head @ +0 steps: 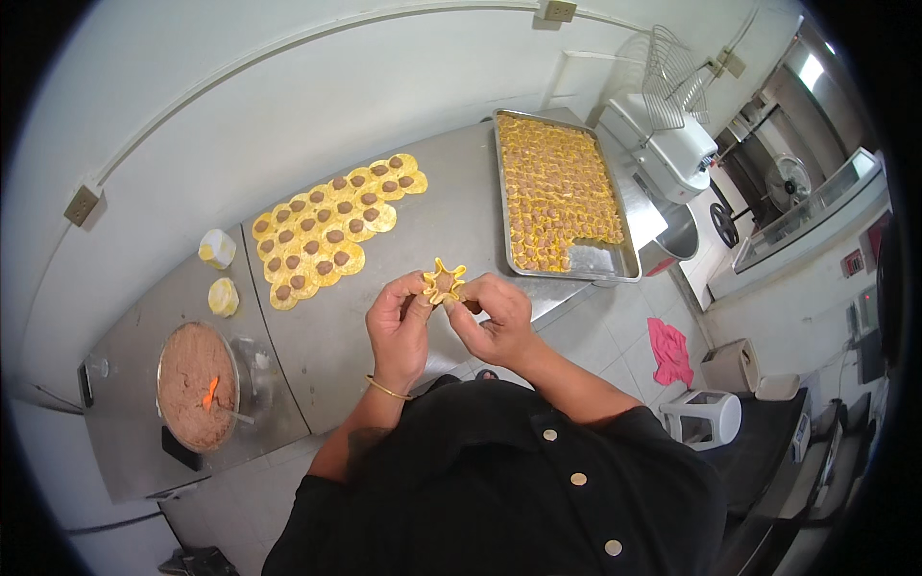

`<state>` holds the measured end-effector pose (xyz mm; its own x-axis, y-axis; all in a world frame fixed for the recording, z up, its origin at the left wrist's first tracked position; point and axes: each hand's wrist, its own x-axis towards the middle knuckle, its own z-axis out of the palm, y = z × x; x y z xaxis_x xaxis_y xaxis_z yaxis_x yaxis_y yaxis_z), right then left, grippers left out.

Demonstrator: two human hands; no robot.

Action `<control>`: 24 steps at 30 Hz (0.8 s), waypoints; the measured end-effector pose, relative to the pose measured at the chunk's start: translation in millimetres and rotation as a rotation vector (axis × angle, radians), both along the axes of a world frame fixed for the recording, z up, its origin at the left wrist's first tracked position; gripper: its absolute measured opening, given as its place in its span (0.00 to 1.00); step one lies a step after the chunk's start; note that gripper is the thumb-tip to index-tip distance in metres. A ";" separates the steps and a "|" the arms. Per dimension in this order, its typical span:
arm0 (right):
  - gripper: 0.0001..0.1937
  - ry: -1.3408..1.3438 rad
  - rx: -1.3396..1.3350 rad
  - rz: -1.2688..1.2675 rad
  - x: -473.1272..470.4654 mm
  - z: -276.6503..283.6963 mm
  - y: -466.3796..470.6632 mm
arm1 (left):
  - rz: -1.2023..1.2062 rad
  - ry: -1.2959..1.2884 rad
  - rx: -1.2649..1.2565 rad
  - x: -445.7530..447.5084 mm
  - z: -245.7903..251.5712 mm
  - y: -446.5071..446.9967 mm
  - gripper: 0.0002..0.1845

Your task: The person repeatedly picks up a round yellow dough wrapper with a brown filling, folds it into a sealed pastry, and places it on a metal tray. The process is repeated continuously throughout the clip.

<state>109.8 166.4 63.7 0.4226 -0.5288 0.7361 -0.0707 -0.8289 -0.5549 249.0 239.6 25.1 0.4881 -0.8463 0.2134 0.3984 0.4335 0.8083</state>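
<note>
Between my left hand (401,324) and my right hand (497,317), the fingertips of both pinch one dumpling (444,281) whose yellow wrapper is pleated like a star around brown filling. To the left on the steel table (446,216) lie overlapping round yellow wrappers (306,270), most with a ball of brown filling. A metal baking tray (605,273) at the right holds tight rows of formed dumplings (558,187), with bare metal at its near right corner. A large bowl of brown filling (194,374), with an orange-handled utensil (210,394) in it, stands at the far left.
Two stacks of wrapped yellow wrappers (217,248) stand by the table seam. A dark flat object (180,448) lies beside the bowl. Beyond the tray are a stand mixer (659,144) and its metal bowl (677,230). A pink cloth (670,351) and a white stool (702,419) are at the right.
</note>
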 end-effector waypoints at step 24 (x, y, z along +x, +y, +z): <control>0.18 0.047 0.608 0.103 -85.8 -48.5 -83.5 | -0.462 0.438 0.209 -108.9 -41.9 -67.7 0.13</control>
